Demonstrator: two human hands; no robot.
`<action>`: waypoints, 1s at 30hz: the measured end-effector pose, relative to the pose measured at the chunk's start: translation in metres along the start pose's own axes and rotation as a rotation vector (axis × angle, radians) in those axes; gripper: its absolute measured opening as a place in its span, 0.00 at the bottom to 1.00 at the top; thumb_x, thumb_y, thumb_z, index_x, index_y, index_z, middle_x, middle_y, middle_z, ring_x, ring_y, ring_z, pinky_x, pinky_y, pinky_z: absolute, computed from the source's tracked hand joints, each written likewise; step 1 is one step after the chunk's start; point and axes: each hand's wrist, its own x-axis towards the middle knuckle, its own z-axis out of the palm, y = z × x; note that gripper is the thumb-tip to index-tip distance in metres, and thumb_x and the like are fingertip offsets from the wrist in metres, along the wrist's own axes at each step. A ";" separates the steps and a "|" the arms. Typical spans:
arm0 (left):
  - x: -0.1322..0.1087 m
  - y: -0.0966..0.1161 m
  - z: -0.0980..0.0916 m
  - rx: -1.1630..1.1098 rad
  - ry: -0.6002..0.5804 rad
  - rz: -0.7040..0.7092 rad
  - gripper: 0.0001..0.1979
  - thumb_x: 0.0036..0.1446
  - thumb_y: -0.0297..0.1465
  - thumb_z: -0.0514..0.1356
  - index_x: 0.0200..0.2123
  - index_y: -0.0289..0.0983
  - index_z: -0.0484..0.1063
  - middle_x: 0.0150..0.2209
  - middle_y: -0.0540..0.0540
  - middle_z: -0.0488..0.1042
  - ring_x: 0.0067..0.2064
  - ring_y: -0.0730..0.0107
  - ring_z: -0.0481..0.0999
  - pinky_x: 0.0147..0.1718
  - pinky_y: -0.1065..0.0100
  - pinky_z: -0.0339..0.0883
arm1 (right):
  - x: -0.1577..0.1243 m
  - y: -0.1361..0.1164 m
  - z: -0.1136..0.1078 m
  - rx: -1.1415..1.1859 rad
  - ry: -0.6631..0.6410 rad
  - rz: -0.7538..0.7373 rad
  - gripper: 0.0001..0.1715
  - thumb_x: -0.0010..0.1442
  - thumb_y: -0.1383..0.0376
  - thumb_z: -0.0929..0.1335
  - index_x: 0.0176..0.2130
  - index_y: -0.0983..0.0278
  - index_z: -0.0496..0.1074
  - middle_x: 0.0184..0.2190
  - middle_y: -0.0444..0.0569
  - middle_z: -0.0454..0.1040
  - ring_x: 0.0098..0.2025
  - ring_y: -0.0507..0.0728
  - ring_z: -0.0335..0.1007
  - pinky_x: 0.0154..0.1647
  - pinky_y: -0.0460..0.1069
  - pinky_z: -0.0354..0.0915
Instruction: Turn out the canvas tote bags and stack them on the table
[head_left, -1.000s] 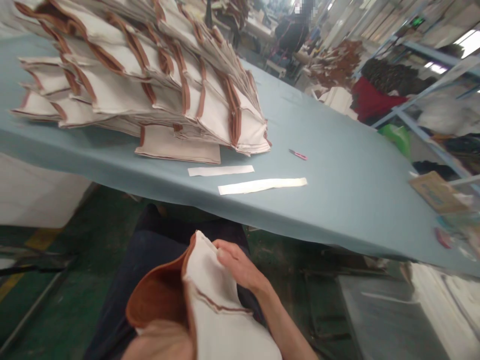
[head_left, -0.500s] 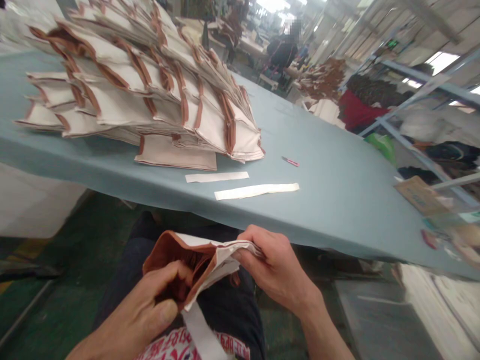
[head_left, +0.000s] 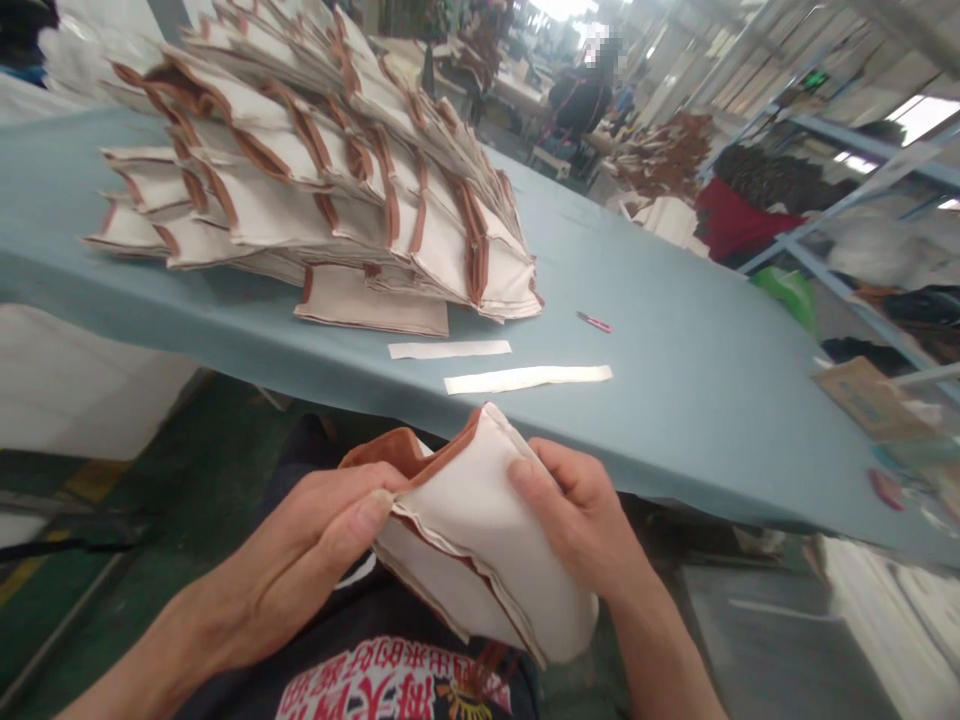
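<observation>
A cream cloth bag with brown trim (head_left: 480,520) lies over my lap, below the table's front edge. My left hand (head_left: 322,545) pinches its left edge between thumb and fingers. My right hand (head_left: 577,520) grips its right side with the thumb pressed on top. A tall stack of the same kind of bags (head_left: 322,170) rests on the blue-grey table (head_left: 675,330) ahead and to the left. Two white cloth strips (head_left: 525,378) lie on the table just beyond my hands.
A small pink tool (head_left: 594,321) lies on the table to the right of the stack. A cardboard piece (head_left: 862,395) sits near the right edge. Blue metal shelving with fabric (head_left: 847,190) stands on the right. A person (head_left: 581,95) is far behind. Green floor (head_left: 172,500) lies underneath.
The bag was open with my left fingers inside it; now it is folded flat and raised toward the table edge, held by both hands.
</observation>
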 end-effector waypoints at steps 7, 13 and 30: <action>0.019 0.005 0.008 -0.104 -0.048 -0.006 0.09 0.67 0.30 0.64 0.32 0.40 0.82 0.27 0.56 0.79 0.27 0.75 0.75 0.27 0.78 0.66 | -0.003 0.029 0.013 0.296 -0.020 0.228 0.45 0.63 0.25 0.70 0.28 0.61 0.67 0.25 0.43 0.64 0.26 0.51 0.54 0.22 0.46 0.50; 0.028 0.008 0.005 -0.173 -0.138 -0.041 0.14 0.71 0.35 0.61 0.33 0.39 0.82 0.30 0.54 0.81 0.30 0.74 0.76 0.29 0.78 0.68 | -0.004 0.051 0.026 0.359 0.052 0.290 0.45 0.59 0.25 0.73 0.29 0.63 0.71 0.24 0.43 0.67 0.26 0.51 0.56 0.24 0.45 0.53; 0.026 0.020 0.023 0.072 0.063 0.014 0.13 0.68 0.29 0.59 0.31 0.39 0.80 0.26 0.58 0.79 0.26 0.77 0.76 0.28 0.76 0.66 | -0.008 0.062 0.033 0.127 0.168 0.137 0.28 0.71 0.43 0.68 0.29 0.59 0.64 0.24 0.39 0.63 0.26 0.52 0.55 0.27 0.47 0.54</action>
